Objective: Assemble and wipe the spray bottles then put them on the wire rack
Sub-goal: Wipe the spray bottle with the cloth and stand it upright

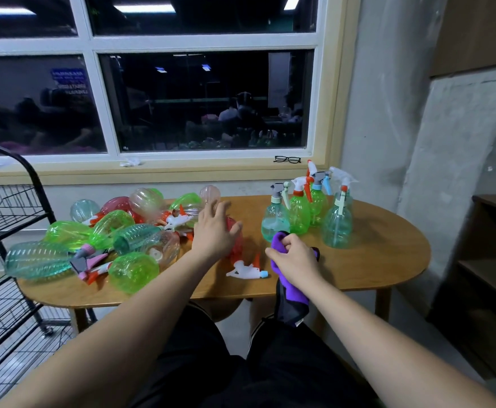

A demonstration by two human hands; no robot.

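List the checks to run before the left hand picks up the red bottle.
1. Left hand free: ok, fingers spread, holding nothing, over the red bottle.
2. Red bottle's neck open for a head: cannot tell, the hand hides it.
3. Head to fit: ok, a white trigger head lies loose on the table between the hands.
4. Wiper ready: ok, the right hand grips the purple cloth.
5. Finished bottles racked: not ok, the upright bottles stand on the table's right side, while the wire rack is at the left.
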